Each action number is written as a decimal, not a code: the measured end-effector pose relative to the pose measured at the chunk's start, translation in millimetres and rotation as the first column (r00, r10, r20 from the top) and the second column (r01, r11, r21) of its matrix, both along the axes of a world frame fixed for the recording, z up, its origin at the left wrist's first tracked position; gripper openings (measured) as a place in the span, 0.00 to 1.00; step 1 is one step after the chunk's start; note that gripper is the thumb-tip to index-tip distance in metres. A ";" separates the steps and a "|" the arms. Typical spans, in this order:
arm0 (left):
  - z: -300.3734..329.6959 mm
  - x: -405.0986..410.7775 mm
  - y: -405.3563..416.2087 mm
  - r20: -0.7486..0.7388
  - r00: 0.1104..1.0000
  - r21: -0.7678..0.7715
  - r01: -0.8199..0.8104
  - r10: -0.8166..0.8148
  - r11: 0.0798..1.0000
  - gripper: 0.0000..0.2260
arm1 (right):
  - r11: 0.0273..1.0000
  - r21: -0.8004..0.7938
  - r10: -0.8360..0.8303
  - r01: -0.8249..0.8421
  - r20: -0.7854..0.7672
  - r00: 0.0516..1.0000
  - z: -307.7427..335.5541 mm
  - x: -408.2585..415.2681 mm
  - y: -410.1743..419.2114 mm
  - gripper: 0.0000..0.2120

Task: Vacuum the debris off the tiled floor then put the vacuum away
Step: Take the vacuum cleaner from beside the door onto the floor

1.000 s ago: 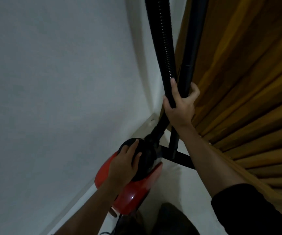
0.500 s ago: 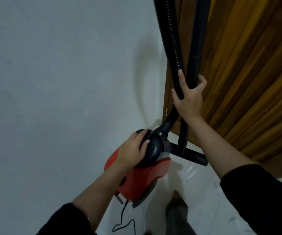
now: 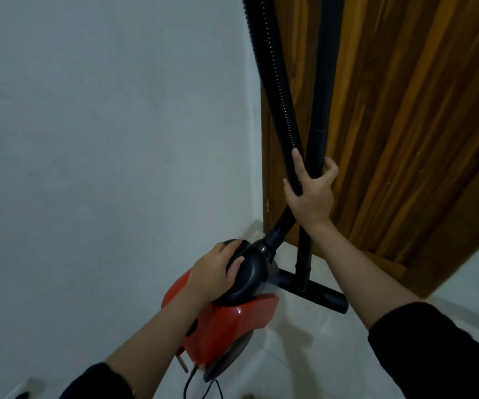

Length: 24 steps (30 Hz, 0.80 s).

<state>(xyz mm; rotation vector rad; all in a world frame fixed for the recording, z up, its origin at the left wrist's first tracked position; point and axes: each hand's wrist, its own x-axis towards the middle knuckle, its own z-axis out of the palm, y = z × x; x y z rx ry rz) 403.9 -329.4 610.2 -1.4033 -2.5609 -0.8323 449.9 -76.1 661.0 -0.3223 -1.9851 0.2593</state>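
Item: red vacuum (image 3: 226,332), canister type, with black domed top (image 3: 246,272). It sits low in the view at about 6 o'clock, close to the white wall (image 3: 103,139) and over the pale tiled floor (image 3: 313,355); whether its base touches the tiles cannot be told.

Left hand (image 3: 218,272): fingers curled over the black domed top, gripping it; dark sleeve (image 3: 97,381) pushed up the forearm.

Right hand (image 3: 311,191): at about 1 o'clock from the canister, wrapped round two parts together, the ribbed black hose (image 3: 275,82) and the smooth black wand (image 3: 326,67). The index finger lies straight up the hose, and the other fingers curl round the wand.

Hose: runs from the front socket of the canister upward past 12 o'clock and out of the top edge of the view.

Wand: stands nearly upright just right of the hose, crossing close to it at the hand.

Floor nozzle (image 3: 316,292): black T-shaped bar at the wand's lower end, at about 3 o'clock from the canister, low over the tiles.

Power cord (image 3: 200,390): thin, black, trailing from the rear of the canister at 6 o'clock.

Surroundings: wooden door (image 3: 405,125), brown grain, filling the upper right behind hose and wand.
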 end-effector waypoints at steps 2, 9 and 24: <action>-3.4 32.7 -11.5 -0.006 1.000 0.007 0.002 -0.002 1.000 0.28 | 1.000 0.003 -0.007 0.007 0.004 1.000 -2.9 34.6 -13.0 0.47; -9.6 145.7 -47.4 0.030 0.999 0.008 0.031 -0.032 0.999 0.28 | 0.999 0.033 -0.043 0.043 0.001 0.999 -10.5 152.3 -48.4 0.48; -38.5 282.0 -163.6 0.075 0.992 -0.008 0.098 -0.097 0.995 0.29 | 0.988 -0.015 -0.156 0.156 -0.003 0.988 -36.5 306.8 -160.2 0.34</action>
